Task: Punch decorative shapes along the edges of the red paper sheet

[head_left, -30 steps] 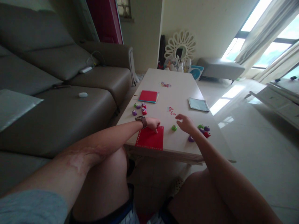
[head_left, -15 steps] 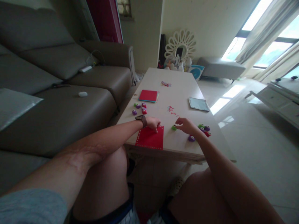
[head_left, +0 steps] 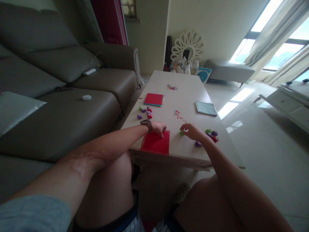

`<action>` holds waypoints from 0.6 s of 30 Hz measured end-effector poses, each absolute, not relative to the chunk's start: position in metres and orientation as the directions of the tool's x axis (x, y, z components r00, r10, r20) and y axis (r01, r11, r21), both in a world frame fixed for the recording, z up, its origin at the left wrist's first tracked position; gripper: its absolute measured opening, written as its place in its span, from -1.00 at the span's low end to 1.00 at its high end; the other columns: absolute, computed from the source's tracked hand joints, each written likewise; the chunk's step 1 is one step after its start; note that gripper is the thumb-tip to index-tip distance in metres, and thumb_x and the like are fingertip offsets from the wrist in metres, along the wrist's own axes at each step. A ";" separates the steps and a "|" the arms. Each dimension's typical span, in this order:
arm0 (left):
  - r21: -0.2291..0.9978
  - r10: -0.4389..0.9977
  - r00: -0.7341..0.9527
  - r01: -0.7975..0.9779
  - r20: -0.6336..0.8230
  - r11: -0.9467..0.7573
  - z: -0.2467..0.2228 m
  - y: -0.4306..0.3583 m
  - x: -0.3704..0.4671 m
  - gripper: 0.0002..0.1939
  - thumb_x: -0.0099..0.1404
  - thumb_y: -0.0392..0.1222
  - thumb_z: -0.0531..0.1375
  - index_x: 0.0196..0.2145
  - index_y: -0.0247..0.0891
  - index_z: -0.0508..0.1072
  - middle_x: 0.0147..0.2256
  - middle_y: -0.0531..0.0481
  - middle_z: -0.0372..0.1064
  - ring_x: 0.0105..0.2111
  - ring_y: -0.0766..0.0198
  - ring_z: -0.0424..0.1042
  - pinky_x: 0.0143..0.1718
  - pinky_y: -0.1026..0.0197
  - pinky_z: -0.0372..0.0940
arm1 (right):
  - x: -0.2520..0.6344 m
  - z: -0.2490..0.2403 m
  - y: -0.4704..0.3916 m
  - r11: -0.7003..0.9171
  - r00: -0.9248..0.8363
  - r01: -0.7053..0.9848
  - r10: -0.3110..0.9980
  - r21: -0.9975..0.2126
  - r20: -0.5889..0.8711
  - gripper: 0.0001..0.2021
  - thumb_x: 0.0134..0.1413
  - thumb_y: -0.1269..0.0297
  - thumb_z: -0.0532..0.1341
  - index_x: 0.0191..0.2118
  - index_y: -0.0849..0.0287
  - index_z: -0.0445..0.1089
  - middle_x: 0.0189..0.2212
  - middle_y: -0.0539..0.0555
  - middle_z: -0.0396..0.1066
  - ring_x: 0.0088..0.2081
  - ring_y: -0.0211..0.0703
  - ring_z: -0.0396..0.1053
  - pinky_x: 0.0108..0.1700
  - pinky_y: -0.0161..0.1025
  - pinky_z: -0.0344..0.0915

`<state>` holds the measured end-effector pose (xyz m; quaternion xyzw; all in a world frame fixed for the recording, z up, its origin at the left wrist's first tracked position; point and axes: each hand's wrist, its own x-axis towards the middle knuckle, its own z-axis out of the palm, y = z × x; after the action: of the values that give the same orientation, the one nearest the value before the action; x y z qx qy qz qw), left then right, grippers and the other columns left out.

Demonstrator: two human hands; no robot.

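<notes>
A red sheet of paper (head_left: 155, 145) lies at the table's near edge, with a row of small punched holes along its borders. My left hand (head_left: 158, 128), wearing a watch, is at its top edge, thumb on the sheet and the other fingers bent. To the right, my right hand (head_left: 189, 131) has thumb and fingers closed around a small green craft punch (head_left: 182, 132), partly hidden by the fingers. Close to that wrist sit a purple punch (head_left: 198, 144) and a cluster of punches (head_left: 211, 134) in green, purple and red.
Several more punches (head_left: 149, 114) stand at the left, below stacked coloured sheets (head_left: 154, 99). Tiny red cutouts (head_left: 180, 116) lie mid-table and a multicoloured pile (head_left: 172, 87) farther back. A pale sheet with punched edges (head_left: 206, 108) is on the right. A sofa (head_left: 91, 96) flanks the table.
My right hand and the green punch have shifted very slightly to the right, and the fingers now cover more of it. My left hand and the red sheet stay in place.
</notes>
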<state>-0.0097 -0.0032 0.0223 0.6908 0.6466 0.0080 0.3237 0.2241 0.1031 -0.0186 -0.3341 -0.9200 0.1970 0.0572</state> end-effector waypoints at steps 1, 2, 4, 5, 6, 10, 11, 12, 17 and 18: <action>0.448 0.882 0.168 0.892 -0.440 0.053 0.021 -0.002 -0.010 -0.68 0.44 0.00 0.21 -0.03 -0.29 0.49 -0.04 -0.10 0.45 -0.10 0.14 0.48 -0.06 0.02 0.44 | 0.226 -0.017 0.104 0.697 -0.763 0.606 0.645 -0.383 -0.033 -0.79 0.05 0.46 0.27 -0.20 0.12 0.59 -0.23 0.13 0.60 -0.20 -0.07 0.50 -0.13 -0.23 0.35; 0.439 0.865 0.170 0.896 -0.472 0.064 0.020 0.000 -0.011 -0.70 0.41 -0.02 0.24 -0.06 -0.30 0.50 -0.07 -0.09 0.47 -0.12 0.15 0.48 -0.07 0.03 0.43 | 0.228 -0.016 0.105 0.695 -0.756 0.619 0.653 -0.365 -0.040 -0.79 0.04 0.47 0.27 -0.21 0.12 0.59 -0.23 0.13 0.60 -0.20 -0.07 0.50 -0.13 -0.22 0.35; 0.428 0.841 0.169 0.900 -0.515 0.081 0.018 0.002 -0.012 -0.73 0.35 -0.07 0.31 -0.13 -0.33 0.52 -0.13 -0.08 0.49 -0.16 0.15 0.48 -0.09 0.04 0.42 | 0.233 -0.012 0.107 0.688 -0.740 0.648 0.671 -0.326 -0.055 -0.79 0.00 0.48 0.27 -0.23 0.12 0.59 -0.24 0.14 0.60 -0.20 -0.04 0.50 -0.12 -0.21 0.34; 0.427 0.834 0.168 0.900 -0.526 0.088 0.017 0.003 -0.012 -0.74 0.33 -0.08 0.33 -0.15 -0.34 0.52 -0.15 -0.08 0.49 -0.17 0.15 0.47 -0.09 0.04 0.42 | 0.236 -0.010 0.108 0.682 -0.729 0.664 0.682 -0.305 -0.061 -0.79 -0.01 0.49 0.27 -0.25 0.13 0.58 -0.25 0.14 0.59 -0.20 -0.03 0.50 -0.12 -0.20 0.34; 0.428 0.830 0.166 0.899 -0.532 0.095 0.016 0.003 -0.012 -0.73 0.33 -0.08 0.33 -0.15 -0.34 0.52 -0.15 -0.08 0.49 -0.17 0.15 0.47 -0.09 0.04 0.42 | 0.239 -0.007 0.108 0.675 -0.716 0.681 0.695 -0.285 -0.066 -0.79 -0.03 0.50 0.27 -0.26 0.13 0.58 -0.26 0.15 0.59 -0.20 -0.01 0.50 -0.12 -0.18 0.34; 0.451 0.832 0.160 0.885 -0.531 0.118 0.012 0.004 -0.013 -0.68 0.43 -0.02 0.22 -0.02 -0.31 0.48 -0.05 -0.09 0.45 -0.12 0.14 0.47 -0.08 0.02 0.44 | 0.246 -0.001 0.110 0.658 -0.686 0.715 0.726 -0.236 -0.052 -0.75 -0.07 0.52 0.25 -0.24 0.14 0.57 -0.18 0.20 0.58 -0.10 0.07 0.49 -0.05 -0.13 0.35; 0.458 0.835 0.160 0.880 -0.527 0.121 0.011 0.004 -0.013 -0.67 0.44 -0.01 0.21 0.00 -0.30 0.47 -0.03 -0.10 0.44 -0.10 0.13 0.47 -0.08 0.02 0.45 | 0.246 0.000 0.110 0.666 -0.693 0.705 0.720 -0.244 -0.039 -0.74 -0.06 0.51 0.25 -0.23 0.12 0.57 -0.14 0.19 0.58 -0.06 0.07 0.49 -0.02 -0.12 0.35; 0.465 0.837 0.161 0.877 -0.524 0.122 0.011 0.003 -0.014 -0.66 0.44 -0.01 0.21 0.02 -0.30 0.46 -0.02 -0.10 0.44 -0.09 0.12 0.47 -0.07 0.02 0.45 | 0.246 0.000 0.109 0.680 -0.709 0.685 0.705 -0.261 -0.024 -0.74 -0.05 0.50 0.26 -0.21 0.11 0.56 -0.12 0.17 0.58 -0.05 0.06 0.49 0.00 -0.12 0.35; 0.482 0.832 0.190 0.870 -0.521 0.103 0.008 0.004 -0.015 -0.67 0.44 -0.03 0.21 0.03 -0.29 0.46 0.00 -0.11 0.43 -0.09 0.13 0.48 -0.07 0.02 0.46 | 0.239 0.004 0.098 0.757 -0.824 0.519 0.567 -0.397 0.002 -0.84 0.07 0.36 0.25 -0.22 0.09 0.54 -0.20 0.13 0.59 -0.22 -0.06 0.51 -0.13 -0.16 0.40; 0.487 0.832 0.200 0.868 -0.518 0.095 0.008 0.004 -0.015 -0.67 0.44 -0.03 0.21 0.03 -0.29 0.46 0.00 -0.11 0.43 -0.09 0.13 0.48 -0.07 0.02 0.46 | 0.238 0.005 0.095 0.758 -0.837 0.500 0.547 -0.418 -0.009 -0.85 0.09 0.36 0.25 -0.22 0.09 0.54 -0.21 0.13 0.59 -0.26 -0.08 0.51 -0.17 -0.17 0.40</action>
<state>-0.0149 0.0044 0.0077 0.6723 0.6322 -0.0236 0.3844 0.2379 0.0950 0.0054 -0.2798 -0.9359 0.2063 0.0568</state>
